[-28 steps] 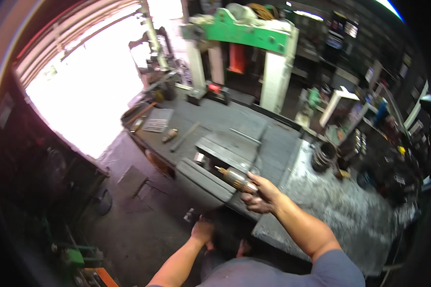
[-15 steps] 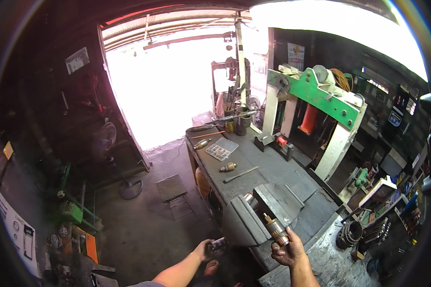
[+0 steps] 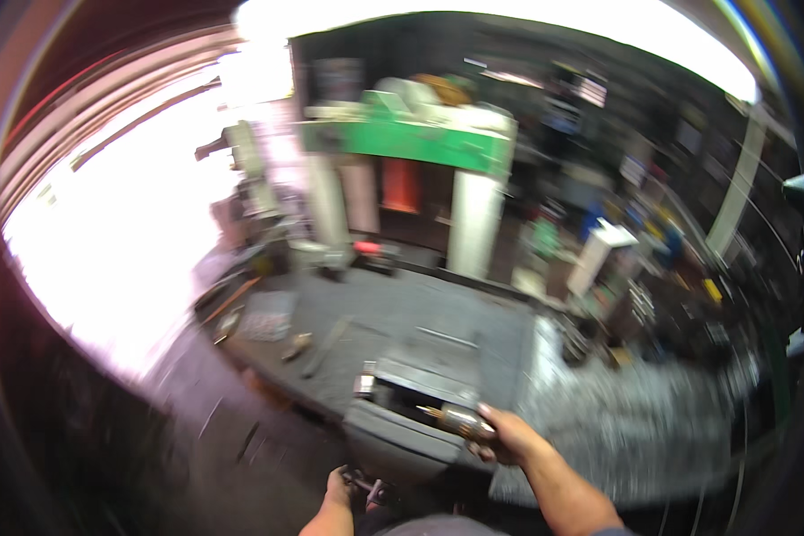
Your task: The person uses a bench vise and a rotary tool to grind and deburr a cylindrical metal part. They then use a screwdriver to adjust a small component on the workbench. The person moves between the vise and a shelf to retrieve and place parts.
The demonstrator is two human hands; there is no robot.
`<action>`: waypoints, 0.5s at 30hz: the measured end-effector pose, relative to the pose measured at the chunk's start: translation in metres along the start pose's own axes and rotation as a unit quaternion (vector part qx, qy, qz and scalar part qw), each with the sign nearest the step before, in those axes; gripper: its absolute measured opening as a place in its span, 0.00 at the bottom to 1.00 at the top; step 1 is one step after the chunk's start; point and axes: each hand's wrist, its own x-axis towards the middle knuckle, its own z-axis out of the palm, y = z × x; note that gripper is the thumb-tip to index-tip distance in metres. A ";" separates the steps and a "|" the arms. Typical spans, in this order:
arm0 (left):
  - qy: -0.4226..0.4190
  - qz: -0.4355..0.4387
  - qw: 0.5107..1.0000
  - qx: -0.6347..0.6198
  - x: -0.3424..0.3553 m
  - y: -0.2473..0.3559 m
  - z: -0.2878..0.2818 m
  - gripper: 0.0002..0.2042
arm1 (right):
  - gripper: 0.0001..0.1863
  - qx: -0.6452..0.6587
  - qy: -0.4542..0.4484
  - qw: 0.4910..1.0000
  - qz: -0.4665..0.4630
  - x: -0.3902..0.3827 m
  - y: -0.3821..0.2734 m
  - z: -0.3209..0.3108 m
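In my right hand [image 3: 507,438] is a motor armature [image 3: 461,422], a metal cylinder with copper-coloured bands. Its thin brass-coloured tip points left, over the gap between the jaws of a big grey bench vise [image 3: 402,436]. A short shiny metal cylinder [image 3: 364,382] sits at the left end of that jaw gap. Low in front of the vise, my left hand [image 3: 337,489] is closed around the metal vise handle [image 3: 372,490]. Motion blur softens the fingers and small details.
The grey workbench [image 3: 402,299] carries a compartment box [image 3: 268,315], a small metal part [image 3: 297,347] and a bar-like tool [image 3: 327,348]. Behind it stands a green-and-white press frame [image 3: 420,143]. A scuffed metal-topped surface [image 3: 616,429] adjoins at the right.
My view has swung right, so the bench and vise appear further left. The armature in my right hand has tilted from upright toward level. My left hand remains low by the vise.
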 end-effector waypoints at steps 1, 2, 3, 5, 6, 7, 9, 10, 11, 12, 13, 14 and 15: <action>0.044 -0.038 0.998 0.006 0.010 0.011 0.004 0.09 | 0.32 0.013 0.032 0.999 -0.019 0.001 0.004 0.007; 0.019 0.008 0.996 0.091 0.017 0.022 0.009 0.09 | 0.33 -0.007 0.035 0.998 -0.055 -0.002 0.007 0.009; 0.058 0.018 0.982 0.177 0.024 0.032 0.016 0.09 | 0.32 -0.007 0.074 0.994 -0.080 0.002 0.013 0.017; -0.146 -0.084 0.965 0.200 0.032 0.059 0.032 0.10 | 0.31 -0.006 0.131 0.982 -0.134 0.001 0.027 0.027; -0.108 -0.081 0.969 0.209 0.032 0.059 0.032 0.11 | 0.28 0.047 0.181 0.972 -0.141 0.007 0.031 0.035; -0.031 -0.060 0.972 0.225 0.029 0.064 0.033 0.12 | 0.27 0.070 0.191 0.967 -0.151 0.005 0.037 0.041; -0.042 -0.013 0.936 0.350 0.019 0.074 0.034 0.09 | 0.27 0.112 0.178 0.958 -0.194 -0.004 0.051 0.050; -0.089 0.016 0.857 0.507 0.012 0.081 0.030 0.09 | 0.28 0.136 0.196 0.944 -0.228 -0.008 0.061 0.057; -0.140 0.031 0.766 0.626 0.004 0.091 0.027 0.10 | 0.28 0.144 0.212 0.938 -0.233 -0.012 0.069 0.062; -0.214 0.083 0.634 0.739 -0.001 0.103 0.028 0.10 | 0.29 0.134 0.232 0.931 -0.248 -0.020 0.079 0.069; -0.270 0.160 0.562 0.765 -0.008 0.117 0.028 0.11 | 0.30 0.125 0.249 0.924 -0.262 -0.026 0.090 0.074; -0.287 0.186 0.514 0.787 -0.007 0.123 0.035 0.09 | 0.32 0.098 0.277 0.926 -0.237 -0.032 0.099 0.073; -0.297 0.202 0.456 0.814 -0.008 0.134 0.041 0.08 | 0.32 0.070 0.301 0.920 -0.243 -0.042 0.114 0.075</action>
